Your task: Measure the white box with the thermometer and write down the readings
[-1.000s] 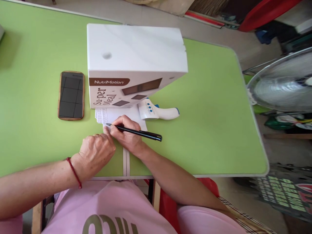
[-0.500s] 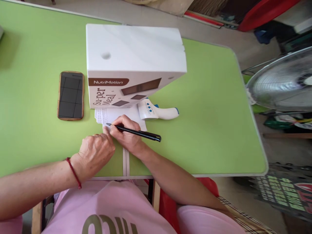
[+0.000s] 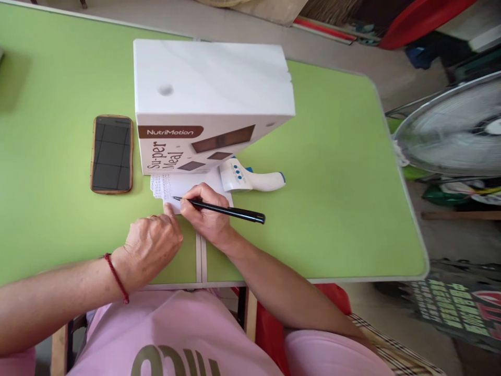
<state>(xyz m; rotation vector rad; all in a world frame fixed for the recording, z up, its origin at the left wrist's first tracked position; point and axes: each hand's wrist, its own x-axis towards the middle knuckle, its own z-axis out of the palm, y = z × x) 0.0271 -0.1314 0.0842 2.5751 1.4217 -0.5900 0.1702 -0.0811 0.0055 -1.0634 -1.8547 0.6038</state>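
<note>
- Clamping fingers of right hand (image 3: 209,220) around slim black pen (image 3: 242,213), angled over white handwritten paper (image 3: 195,181) before white printed box (image 3: 213,78).
- Extending one finger of left hand (image 3: 153,240) to paper's edge, curling others, too hidden to tell whether closed.

A black pen (image 3: 230,209) stands out against white paper (image 3: 191,181) patterned with columns of small dark writing; the tabletop (image 3: 332,219) is lime green, edged in pale grey. A white box (image 3: 213,78) bears a brown band with white lettering, more brown type and dark brown angular shapes. A white handheld device (image 3: 266,181) shows blue buttons and blue trim; a phone (image 3: 112,154) pairs a black screen, crossed by darker lines, with a tan-brown surround. A cord bracelet (image 3: 116,277) shows dark red, a shirt (image 3: 183,324) pink with olive-brown lettering, and a beige cloth (image 3: 397,351) carries black and white stripes.
</note>
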